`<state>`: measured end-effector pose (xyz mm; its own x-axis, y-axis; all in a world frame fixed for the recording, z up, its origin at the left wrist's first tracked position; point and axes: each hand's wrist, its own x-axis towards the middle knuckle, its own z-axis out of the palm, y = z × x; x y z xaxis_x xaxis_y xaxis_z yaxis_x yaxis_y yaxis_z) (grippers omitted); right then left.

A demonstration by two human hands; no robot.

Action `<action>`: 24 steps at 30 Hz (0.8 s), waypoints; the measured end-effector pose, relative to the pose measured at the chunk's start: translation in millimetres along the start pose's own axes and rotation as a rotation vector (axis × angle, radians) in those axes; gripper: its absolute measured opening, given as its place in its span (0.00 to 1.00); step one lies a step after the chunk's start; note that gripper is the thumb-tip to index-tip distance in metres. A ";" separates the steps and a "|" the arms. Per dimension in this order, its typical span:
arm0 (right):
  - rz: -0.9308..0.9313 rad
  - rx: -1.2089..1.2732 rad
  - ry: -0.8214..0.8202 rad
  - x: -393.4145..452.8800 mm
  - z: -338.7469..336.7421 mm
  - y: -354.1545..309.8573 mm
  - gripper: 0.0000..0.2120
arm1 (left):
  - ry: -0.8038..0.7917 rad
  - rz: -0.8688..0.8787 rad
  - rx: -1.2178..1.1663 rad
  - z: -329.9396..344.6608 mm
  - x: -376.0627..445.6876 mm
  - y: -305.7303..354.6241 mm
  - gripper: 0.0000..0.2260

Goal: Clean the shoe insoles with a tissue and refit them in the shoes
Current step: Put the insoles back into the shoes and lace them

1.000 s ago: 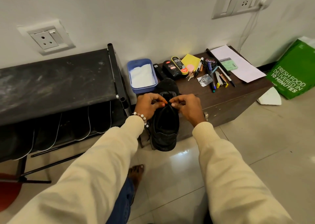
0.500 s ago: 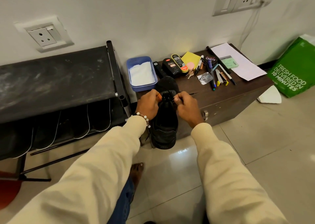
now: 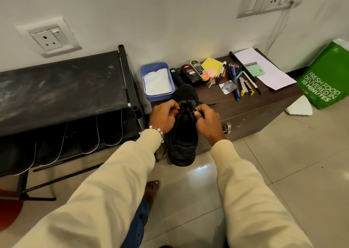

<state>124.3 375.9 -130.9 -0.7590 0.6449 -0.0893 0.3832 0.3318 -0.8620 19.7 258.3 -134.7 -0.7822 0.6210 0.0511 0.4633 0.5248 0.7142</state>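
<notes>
While both hands work at the laces, the setting lists as follows, largest first: a black shoe rack (image 3: 62,89) against the wall at left, its lower shelf holding dark footwear with pale edges; a dark wooden cabinet (image 3: 251,112) to its right with a metal handle on its front; a green delivery bag (image 3: 324,81) on the floor at far right; a white sheet of paper (image 3: 268,72) on the cabinet's far end. Next, one black shoe (image 3: 182,140), toe resting on the cabinet's near edge, heel hanging out over the tiled floor. Left hand (image 3: 164,116), beaded bracelet at the wrist, fingers curled and pinching a lace at the shoe's tongue; right hand (image 3: 207,119) likewise pinching a lace on the opposite side. Blue tub (image 3: 157,81) containing white tissue, just beyond the shoe's toe. Shoe polish containers (image 3: 194,73), yellow pad, pens (image 3: 236,85), keys, scattered mid-cabinet.
</notes>
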 end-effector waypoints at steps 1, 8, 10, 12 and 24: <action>0.016 0.021 -0.002 0.1 0.4 0.7 0.06 | -0.007 -0.020 -0.020 0.1 -0.2 -0.3 0.06; 0.037 0.142 -0.045 2.4 -7.2 4.0 0.08 | 0.014 -0.110 -0.115 -0.5 -0.3 1.1 0.05; 0.030 0.138 -0.073 1.2 -12.2 7.3 0.13 | 0.029 -0.105 -0.189 -1.9 -2.1 -1.2 0.07; 0.039 0.087 -0.119 -0.7 -14.0 9.6 0.15 | 0.005 -0.083 -0.224 -4.0 -4.4 -2.8 0.09; 0.003 0.021 -0.081 1.2 -12.1 5.0 0.06 | 0.050 -0.072 -0.111 -1.9 -2.0 2.0 0.05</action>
<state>131.7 386.6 -129.2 -0.7982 0.5878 -0.1315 0.3756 0.3150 -0.8716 21.4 257.1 -132.0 -0.8327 0.5530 0.0294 0.3582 0.4974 0.7901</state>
